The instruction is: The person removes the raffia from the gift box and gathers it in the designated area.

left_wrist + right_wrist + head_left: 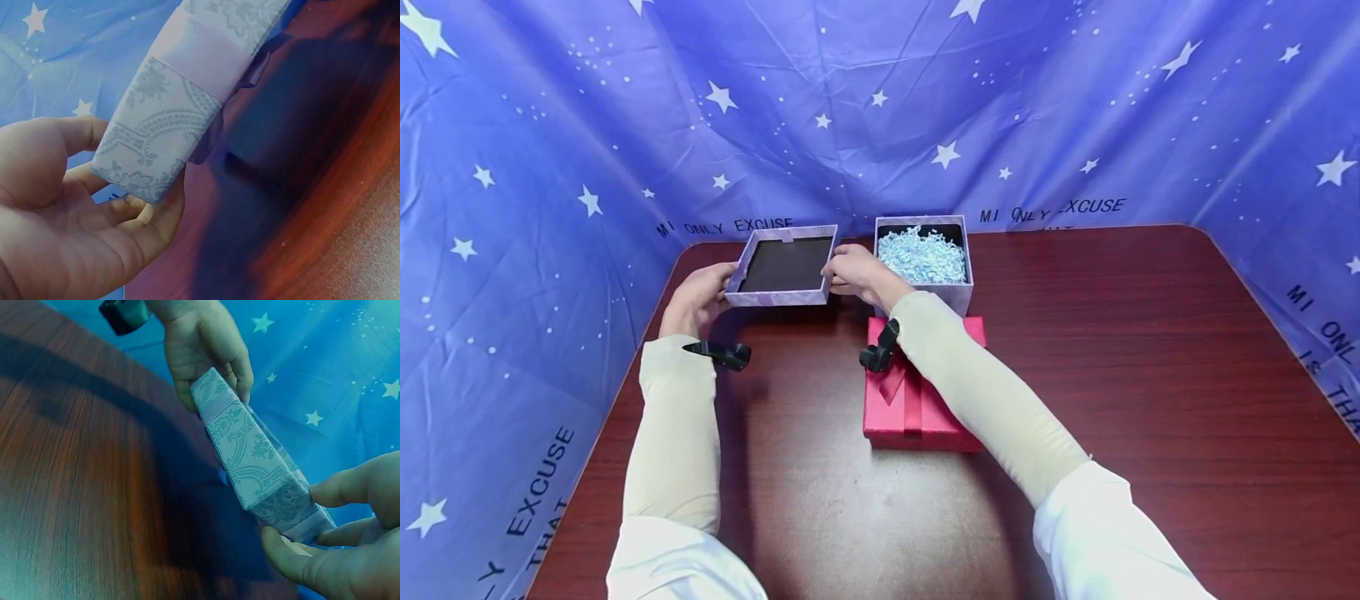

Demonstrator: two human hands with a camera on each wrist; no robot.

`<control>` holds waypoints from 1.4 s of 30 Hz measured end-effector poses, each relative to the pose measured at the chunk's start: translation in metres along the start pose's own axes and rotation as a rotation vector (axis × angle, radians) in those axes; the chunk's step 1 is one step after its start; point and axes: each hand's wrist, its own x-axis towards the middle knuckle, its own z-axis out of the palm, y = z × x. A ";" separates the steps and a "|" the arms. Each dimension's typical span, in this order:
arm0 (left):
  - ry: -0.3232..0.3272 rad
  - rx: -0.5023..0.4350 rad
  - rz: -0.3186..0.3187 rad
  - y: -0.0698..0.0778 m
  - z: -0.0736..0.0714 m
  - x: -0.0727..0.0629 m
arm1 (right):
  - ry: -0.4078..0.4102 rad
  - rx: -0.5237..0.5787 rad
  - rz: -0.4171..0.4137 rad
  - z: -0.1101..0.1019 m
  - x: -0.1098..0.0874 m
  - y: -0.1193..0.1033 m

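Observation:
Between both hands, a lavender patterned box lid (786,260) is held with its dark inside facing up, raised over the far left of the table. My left hand (696,296) grips its left side, thumb above and fingers beneath, as the left wrist view shows on the lid's ribboned wall (169,106). At the opposite side my right hand (865,273) pinches the lid between thumb and fingers; its hand (350,519) shows in the right wrist view. Just right of that hand stands the matching open box (955,293), filled with pale blue shredded paper (922,257).
A red gift box (887,412) with a red ribbon lies in front of the open box, partly beneath my right forearm. Blue star-printed cloth (850,108) hangs behind the dark wooden table (1150,375) and along its sides.

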 end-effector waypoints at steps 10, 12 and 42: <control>0.044 0.070 -0.017 -0.020 -0.007 0.011 | 0.002 -0.067 0.047 0.008 0.010 0.004; 0.057 0.076 -0.019 -0.022 -0.007 0.012 | 0.017 -0.100 0.049 0.009 0.013 0.006; 0.035 0.231 -0.052 -0.037 -0.009 0.022 | -0.085 -0.338 0.179 0.014 0.018 0.012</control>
